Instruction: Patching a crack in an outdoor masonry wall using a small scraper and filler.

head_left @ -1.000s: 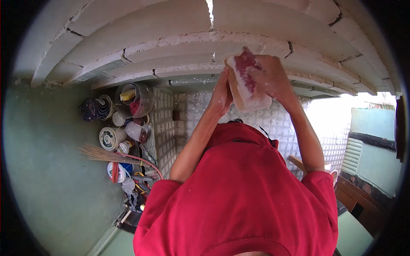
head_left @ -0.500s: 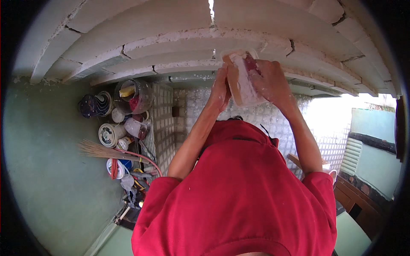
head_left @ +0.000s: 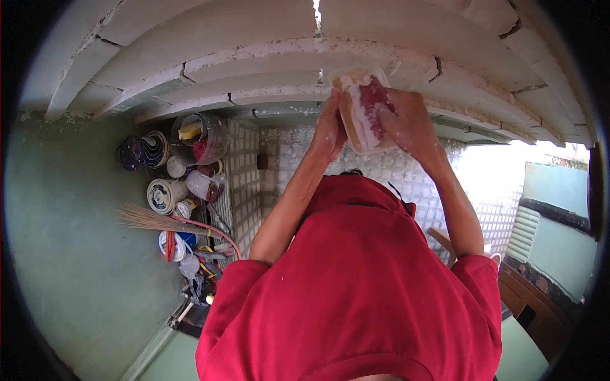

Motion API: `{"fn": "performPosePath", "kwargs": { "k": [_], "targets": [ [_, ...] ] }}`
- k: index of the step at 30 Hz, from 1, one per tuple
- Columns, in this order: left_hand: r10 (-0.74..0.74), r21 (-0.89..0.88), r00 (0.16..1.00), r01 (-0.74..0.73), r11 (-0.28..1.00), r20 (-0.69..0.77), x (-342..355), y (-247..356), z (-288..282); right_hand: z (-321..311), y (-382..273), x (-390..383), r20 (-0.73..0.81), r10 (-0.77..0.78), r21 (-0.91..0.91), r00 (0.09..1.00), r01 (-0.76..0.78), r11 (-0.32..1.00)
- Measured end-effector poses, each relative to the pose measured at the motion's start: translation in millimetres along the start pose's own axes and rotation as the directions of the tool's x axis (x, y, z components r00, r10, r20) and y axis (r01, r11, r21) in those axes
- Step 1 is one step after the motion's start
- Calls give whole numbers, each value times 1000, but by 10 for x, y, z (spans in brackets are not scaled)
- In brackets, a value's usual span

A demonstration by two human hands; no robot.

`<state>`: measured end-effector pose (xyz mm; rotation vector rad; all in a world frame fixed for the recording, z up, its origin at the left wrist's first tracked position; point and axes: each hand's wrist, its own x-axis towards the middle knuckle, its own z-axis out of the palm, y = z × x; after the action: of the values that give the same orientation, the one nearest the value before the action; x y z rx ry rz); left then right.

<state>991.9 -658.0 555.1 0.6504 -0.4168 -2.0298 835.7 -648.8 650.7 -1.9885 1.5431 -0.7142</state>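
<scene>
Both arms reach up and forward from my red shirt [head_left: 356,298]. Between the hands is a small clear plastic container [head_left: 364,109] with red and pale contents, its wide face turned toward me. My left hand [head_left: 329,132] grips its left edge. My right hand [head_left: 412,122] wraps around its right side with the fingers over the front. The container is held close to cracked white slabs [head_left: 254,63] that curve across the top of the view.
At the left a tiled ledge [head_left: 240,184] carries a clear jar [head_left: 202,136], rolls of tape [head_left: 162,193], small tubs, a straw broom [head_left: 143,219] and a red hose [head_left: 213,230]. A green wall [head_left: 70,254] is further left. Dark wooden furniture [head_left: 530,298] stands at the lower right.
The container turned in my hands: half a second ago it was edge-on with little red showing, now its red face is toward me. Both hands rose slightly.
</scene>
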Motion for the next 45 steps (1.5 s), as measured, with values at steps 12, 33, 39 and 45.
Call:
{"fn": "performPosePath", "kwargs": {
  "k": [12, 33, 39, 45],
  "targets": [
    [12, 112, 1000, -12, 994, 0, 80, 492, 335, -573, -272, 122, -205, 109, 218, 973, -64, 974],
    [109, 107, 992, -116, 987, 67, -109, 958, 462, -578, -877, 117, -319, -139, 111, 938, 182, 977],
    [106, 31, 993, -108, 994, 55, -197, 1060, 420, -557, -1003, 40, -355, -19, 311, 935, 137, 941],
    [178, 23, 982, -180, 983, 65, -60, 1143, 438, -625, -986, 72, -328, 66, 398, 942, 75, 914]
  ]
}}
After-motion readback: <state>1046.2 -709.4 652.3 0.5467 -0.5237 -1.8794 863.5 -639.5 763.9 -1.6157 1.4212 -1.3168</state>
